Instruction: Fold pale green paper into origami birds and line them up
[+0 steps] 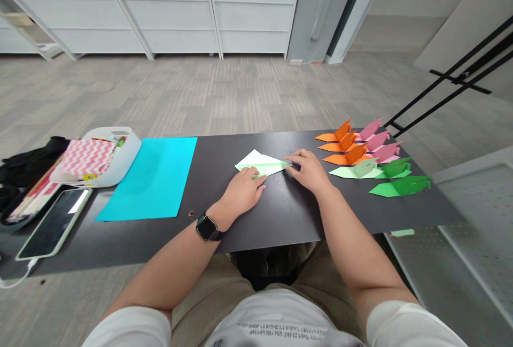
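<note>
Left hand [241, 191]: open, fingers pressing folded paper [260, 159] on worktop [280, 218]. Right hand [310, 169]: half-curled at its right-hand tip, pinch unclear. Likely light, crease-prone; best held by edges.

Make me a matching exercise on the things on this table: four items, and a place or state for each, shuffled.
Column one
1. Phone
2. Bright blue paper
3. Orange paper birds
4. White and pale green folded paper

Column two
A. Beside the pink paper birds
B. Under the fingers of the left hand
C. Connected to a white cable
D. Lying flat next to the white basket

Right pairs: 1-C, 2-D, 3-A, 4-B
</note>
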`<state>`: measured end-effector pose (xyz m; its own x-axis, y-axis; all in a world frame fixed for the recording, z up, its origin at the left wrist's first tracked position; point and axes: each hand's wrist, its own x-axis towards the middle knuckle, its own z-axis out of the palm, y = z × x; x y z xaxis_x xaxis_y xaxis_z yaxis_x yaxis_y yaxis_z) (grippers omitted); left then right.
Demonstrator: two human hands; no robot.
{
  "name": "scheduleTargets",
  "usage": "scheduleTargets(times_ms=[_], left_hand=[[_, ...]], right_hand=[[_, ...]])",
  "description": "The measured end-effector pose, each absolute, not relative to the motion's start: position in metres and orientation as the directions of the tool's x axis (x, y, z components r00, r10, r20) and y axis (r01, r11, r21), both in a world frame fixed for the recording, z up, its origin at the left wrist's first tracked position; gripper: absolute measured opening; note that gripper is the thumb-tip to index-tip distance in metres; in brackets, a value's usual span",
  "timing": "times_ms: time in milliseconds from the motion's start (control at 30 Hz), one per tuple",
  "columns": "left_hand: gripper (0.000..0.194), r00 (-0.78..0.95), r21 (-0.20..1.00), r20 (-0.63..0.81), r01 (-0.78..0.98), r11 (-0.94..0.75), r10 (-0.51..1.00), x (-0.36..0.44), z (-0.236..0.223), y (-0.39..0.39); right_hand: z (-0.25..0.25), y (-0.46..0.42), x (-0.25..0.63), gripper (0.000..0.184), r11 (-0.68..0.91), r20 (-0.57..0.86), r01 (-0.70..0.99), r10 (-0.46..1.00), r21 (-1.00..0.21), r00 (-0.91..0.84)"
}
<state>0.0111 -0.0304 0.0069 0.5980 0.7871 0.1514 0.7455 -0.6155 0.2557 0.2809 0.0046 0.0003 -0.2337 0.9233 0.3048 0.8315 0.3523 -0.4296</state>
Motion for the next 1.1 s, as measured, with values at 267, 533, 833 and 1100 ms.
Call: scheduleTargets(times_ms=[267, 533, 833, 1100], left_hand=[[0.044, 0.605, 0.236, 0.144, 0.747, -0.621, 0.783, 0.017, 0.007, -0.038], [0.035, 0.472, 0.181, 0.102, 0.857, -0.483, 0.876, 0.008, 0.023, -0.042], [0.025, 0.444, 0.25, 0.25, 0.829, -0.501, 0.86, -0.009, 0.026, -0.023], [0.018, 0.549, 0.341, 0.243, 0.723, -0.601, 0.799, 0.011, 0.0, -0.018]], right_hand=[[-0.009, 0.0, 0.245, 0.033, 0.449, 0.253, 0.831, 0.889, -0.327, -0.381], [-0.013, 0.003, 0.24, 0.028, 0.416, 0.217, 0.865, 0.906, -0.283, -0.364], [-0.012, 0.004, 0.239, 0.027, 0.438, 0.221, 0.844, 0.896, -0.308, -0.384], [-0.01, 0.003, 0.245, 0.02, 0.509, 0.242, 0.754, 0.861, -0.415, -0.448]])
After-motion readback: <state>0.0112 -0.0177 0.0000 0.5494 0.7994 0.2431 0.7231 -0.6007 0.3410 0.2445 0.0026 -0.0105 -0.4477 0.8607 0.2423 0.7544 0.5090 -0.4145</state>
